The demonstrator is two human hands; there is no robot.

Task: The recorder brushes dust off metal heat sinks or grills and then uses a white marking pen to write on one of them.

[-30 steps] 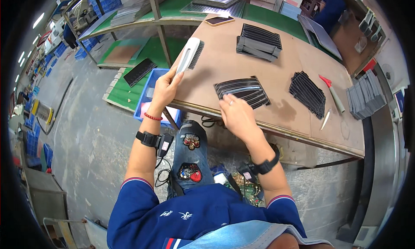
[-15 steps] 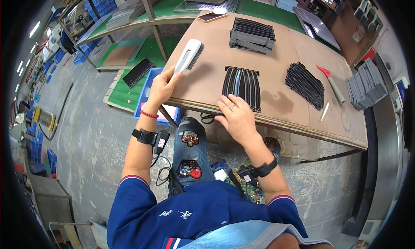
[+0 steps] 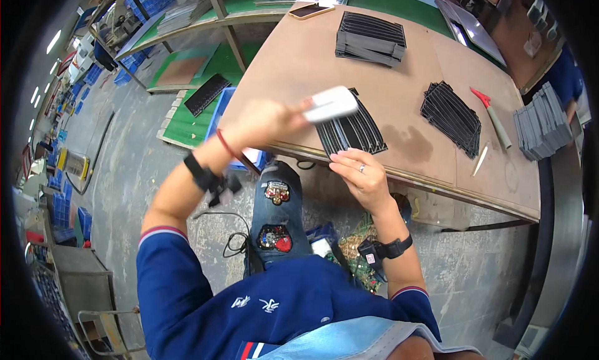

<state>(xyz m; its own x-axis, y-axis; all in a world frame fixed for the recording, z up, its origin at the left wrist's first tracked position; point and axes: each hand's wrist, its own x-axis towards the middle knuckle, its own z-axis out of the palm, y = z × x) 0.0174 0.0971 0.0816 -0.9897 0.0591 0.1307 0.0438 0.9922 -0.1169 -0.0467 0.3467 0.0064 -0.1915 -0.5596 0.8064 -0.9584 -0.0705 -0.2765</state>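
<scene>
My left hand point(image 3: 271, 119), somewhat blurred, is closed round the handle of a white brush point(image 3: 334, 104). The brush lies over a black panel with lengthwise stitched strips point(image 3: 359, 132) at the near edge of the table; its back is up, so the bristles are hidden. At the panel's near end, my right hand point(image 3: 365, 179) pinches the edge between thumb and fingers. Farther back sits a stack of similar black panels point(image 3: 371, 38). A second, fanned pile of black panels point(image 3: 452, 119) lies to the right.
Right of the piles are a tool with a red head and pale handle point(image 3: 493, 116), a thin pointed stick point(image 3: 480, 160) and a grey stack point(image 3: 543, 119). Another person's sleeve point(image 3: 566, 76) shows beyond. A phone point(image 3: 311, 10) lies at the far left; a blue crate point(image 3: 218, 113) stands beside the table.
My left hand has swung the brush right, from the table's left edge onto the panel, turning it flat. The panel has tilted, and my right hand has shifted from resting on it to pinching its edge.
</scene>
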